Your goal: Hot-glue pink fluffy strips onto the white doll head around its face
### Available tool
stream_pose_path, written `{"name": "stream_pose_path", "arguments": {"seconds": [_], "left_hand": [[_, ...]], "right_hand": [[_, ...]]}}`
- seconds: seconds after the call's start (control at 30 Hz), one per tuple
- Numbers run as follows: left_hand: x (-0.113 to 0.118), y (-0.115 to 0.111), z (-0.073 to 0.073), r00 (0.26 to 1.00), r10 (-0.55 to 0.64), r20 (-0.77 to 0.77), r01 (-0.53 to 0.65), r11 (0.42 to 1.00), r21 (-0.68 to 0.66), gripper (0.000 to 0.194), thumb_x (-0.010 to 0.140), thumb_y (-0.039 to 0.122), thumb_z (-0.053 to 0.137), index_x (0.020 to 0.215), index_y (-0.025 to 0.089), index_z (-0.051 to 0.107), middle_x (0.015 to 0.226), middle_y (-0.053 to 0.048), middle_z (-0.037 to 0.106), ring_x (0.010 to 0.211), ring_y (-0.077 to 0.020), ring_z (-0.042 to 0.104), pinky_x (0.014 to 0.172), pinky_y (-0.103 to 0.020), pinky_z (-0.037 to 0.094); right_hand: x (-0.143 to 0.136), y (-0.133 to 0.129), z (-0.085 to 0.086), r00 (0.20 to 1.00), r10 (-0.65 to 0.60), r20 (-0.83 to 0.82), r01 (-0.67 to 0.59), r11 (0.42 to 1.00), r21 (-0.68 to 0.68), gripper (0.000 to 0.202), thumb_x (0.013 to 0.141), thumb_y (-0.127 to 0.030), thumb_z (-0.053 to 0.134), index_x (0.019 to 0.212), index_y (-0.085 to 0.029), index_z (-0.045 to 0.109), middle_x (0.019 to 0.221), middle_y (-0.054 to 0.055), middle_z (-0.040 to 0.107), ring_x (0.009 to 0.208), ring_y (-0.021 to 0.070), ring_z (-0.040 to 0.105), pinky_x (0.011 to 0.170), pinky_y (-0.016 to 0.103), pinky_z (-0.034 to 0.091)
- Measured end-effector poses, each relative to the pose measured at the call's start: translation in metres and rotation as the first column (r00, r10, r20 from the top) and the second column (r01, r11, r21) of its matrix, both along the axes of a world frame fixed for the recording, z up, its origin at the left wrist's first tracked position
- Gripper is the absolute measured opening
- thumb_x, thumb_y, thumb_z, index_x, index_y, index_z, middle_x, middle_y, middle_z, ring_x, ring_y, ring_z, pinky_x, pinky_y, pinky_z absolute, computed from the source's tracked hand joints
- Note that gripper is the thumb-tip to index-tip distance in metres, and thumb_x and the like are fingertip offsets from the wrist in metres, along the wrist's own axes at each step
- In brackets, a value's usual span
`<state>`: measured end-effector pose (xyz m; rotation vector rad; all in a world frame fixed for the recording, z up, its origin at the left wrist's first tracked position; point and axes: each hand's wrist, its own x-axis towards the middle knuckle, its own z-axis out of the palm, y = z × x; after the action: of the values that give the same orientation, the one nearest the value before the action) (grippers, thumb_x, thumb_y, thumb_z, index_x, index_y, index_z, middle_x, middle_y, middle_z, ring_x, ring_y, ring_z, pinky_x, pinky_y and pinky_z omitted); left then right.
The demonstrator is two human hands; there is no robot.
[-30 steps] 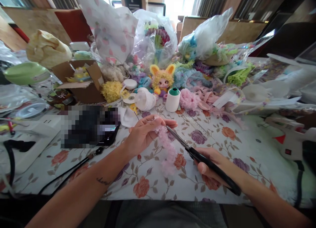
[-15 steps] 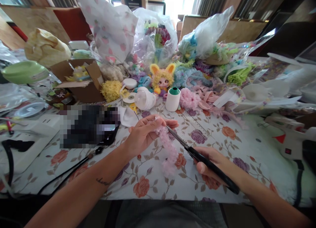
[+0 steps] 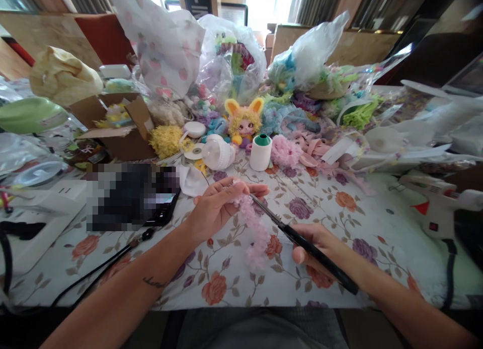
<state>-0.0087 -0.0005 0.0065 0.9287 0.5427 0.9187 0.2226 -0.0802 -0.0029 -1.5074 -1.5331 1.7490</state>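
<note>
Some fluffy pink trim [image 3: 257,233] hangs from the left grip [image 3: 214,206]; the right grip [image 3: 320,239] holds slender scissors [image 3: 324,263].

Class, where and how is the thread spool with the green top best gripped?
Probably around the white body of the spool, below its green top, coming from the near side. It stands upright and looks round, so fingers can wrap it; pink fluff crowds its right side and the doll sits behind.

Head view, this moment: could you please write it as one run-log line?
left hand: pinching pink fluffy trim | right hand: holding black-handled scissors | blades: near left fingertips | thread cone: upright
</note>
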Motion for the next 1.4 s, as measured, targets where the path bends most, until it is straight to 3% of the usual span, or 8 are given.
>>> {"name": "stream_pose_path", "arguments": {"seconds": [0.2,0.37,0.47,0.63,0.73,0.83,1.13,1.4], "left_hand": [[-0.001,0.015,-0.002,0.980,0.191,0.063,-0.178,0.969,-0.171,0.022,0.088,0.015,0.053,0.073,0.012,0.070,0.103,-0.014,0.073,0.106,-0.0225,0.066,0.096,-0.029,0.051],[0.001,0.016,-0.001,0.987,0.154,0.042,-0.140,0.959,-0.245,0.021,0.087,0.014,0.054,0.075,0.012,0.072,0.102,-0.013,0.074,0.104,-0.0239,0.067,0.097,-0.030,0.052],[0.002,0.012,0.001,0.994,0.103,0.044,-0.089,0.965,-0.247,0.024,0.087,0.015,0.053,0.071,0.013,0.071,0.100,-0.013,0.074,0.104,-0.0249,0.067,0.095,-0.031,0.052],[0.004,0.010,-0.001,0.995,0.084,0.046,-0.071,0.970,-0.233,0.025,0.088,0.015,0.052,0.072,0.012,0.071,0.099,-0.015,0.074,0.105,-0.0246,0.067,0.097,-0.032,0.051],[0.004,0.010,-0.003,0.994,0.094,0.047,-0.080,0.966,-0.247,0.025,0.089,0.014,0.050,0.073,0.011,0.070,0.101,-0.016,0.074,0.103,-0.0243,0.068,0.095,-0.032,0.052],[0.003,0.011,-0.003,0.989,0.141,0.051,-0.122,0.955,-0.270,0.025,0.089,0.013,0.050,0.071,0.011,0.068,0.099,-0.016,0.074,0.103,-0.0236,0.068,0.096,-0.031,0.052],[0.002,0.014,-0.002,0.982,0.183,0.043,-0.160,0.934,-0.319,0.023,0.086,0.012,0.052,0.068,0.011,0.066,0.097,-0.016,0.074,0.102,-0.0225,0.068,0.098,-0.034,0.051],[0.001,0.018,-0.007,0.929,0.341,-0.144,-0.369,0.882,-0.292,0.012,0.080,0.013,0.061,0.069,0.012,0.065,0.109,-0.012,0.071,0.091,-0.0230,0.070,0.085,-0.033,0.058]], "right_hand": [[0.044,0.005,0.028,0.938,-0.126,0.322,0.004,0.935,0.355,0.030,0.074,-0.049,0.066,0.076,-0.019,0.059,0.059,-0.002,0.057,0.053,0.0143,0.055,0.047,0.024,0.038],[0.115,0.021,0.022,0.345,-0.384,0.857,-0.132,0.884,0.449,0.034,0.080,-0.049,0.056,0.069,-0.018,0.064,0.067,0.008,0.063,0.069,0.0255,0.060,0.055,0.030,0.034],[0.136,0.029,0.016,0.196,-0.358,0.913,-0.158,0.907,0.390,0.031,0.080,-0.045,0.056,0.072,-0.019,0.068,0.074,0.011,0.067,0.075,0.0292,0.062,0.055,0.032,0.034],[0.105,0.031,0.026,0.411,-0.578,0.705,-0.248,0.673,0.697,0.022,0.085,-0.030,0.056,0.094,-0.017,0.071,0.096,0.012,0.070,0.093,0.0296,0.062,0.072,0.036,0.043],[0.057,0.039,0.029,0.757,-0.403,0.514,-0.187,0.620,0.762,0.021,0.088,-0.033,0.057,0.094,-0.018,0.071,0.089,0.007,0.069,0.078,0.0205,0.061,0.073,0.032,0.044],[0.011,0.059,0.023,0.863,-0.248,0.439,-0.231,0.579,0.782,0.017,0.083,-0.031,0.067,0.092,-0.018,0.072,0.084,0.006,0.065,0.082,0.0192,0.057,0.072,0.030,0.043],[-0.034,0.099,0.005,0.907,-0.141,0.398,-0.287,0.487,0.825,0.010,0.084,-0.018,0.063,0.078,-0.016,0.071,0.073,0.003,0.063,0.076,0.0163,0.054,0.073,0.027,0.041],[-0.016,0.117,0.000,0.697,-0.342,0.631,-0.390,0.557,0.733,0.019,0.086,-0.014,0.054,0.080,-0.013,0.072,0.084,0.011,0.067,0.082,0.0231,0.058,0.069,0.031,0.039]]}}
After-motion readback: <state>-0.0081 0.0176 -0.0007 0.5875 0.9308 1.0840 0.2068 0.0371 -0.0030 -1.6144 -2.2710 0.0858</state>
